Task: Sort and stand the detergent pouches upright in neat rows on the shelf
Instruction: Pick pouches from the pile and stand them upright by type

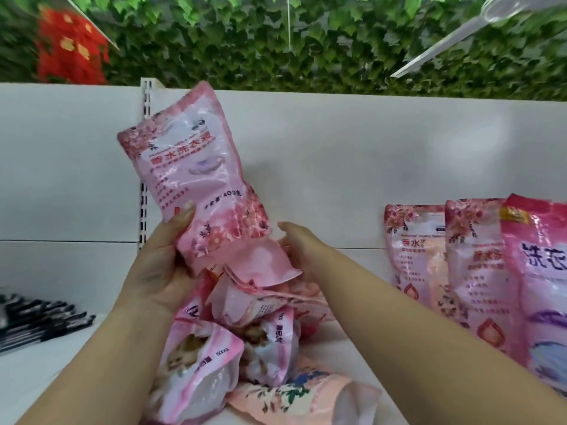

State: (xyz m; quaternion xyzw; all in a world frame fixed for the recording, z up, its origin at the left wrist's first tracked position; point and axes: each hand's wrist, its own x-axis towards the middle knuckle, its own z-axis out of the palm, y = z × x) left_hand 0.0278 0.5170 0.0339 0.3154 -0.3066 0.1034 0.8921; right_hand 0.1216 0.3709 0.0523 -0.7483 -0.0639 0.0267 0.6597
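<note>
From the head view, the left hand (pixel 159 259) grips a soft pink plastic detergent pouch (pixel 196 176) raised above the jumbled pouch heap (pixel 233 329). The right hand (pixel 296 240) reaches in, fingers loose, holding nothing I can see. Best to square its base, then stand it beside the upright pouch row (pixel 460 271) on the white shelf (pixel 352 338).

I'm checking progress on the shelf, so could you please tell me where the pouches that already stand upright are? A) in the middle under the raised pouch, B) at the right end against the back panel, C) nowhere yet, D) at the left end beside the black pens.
B: three upright pouches stand in a row at the right against the shelf's back panel, while the pile in the middle lies jumbled.
</note>
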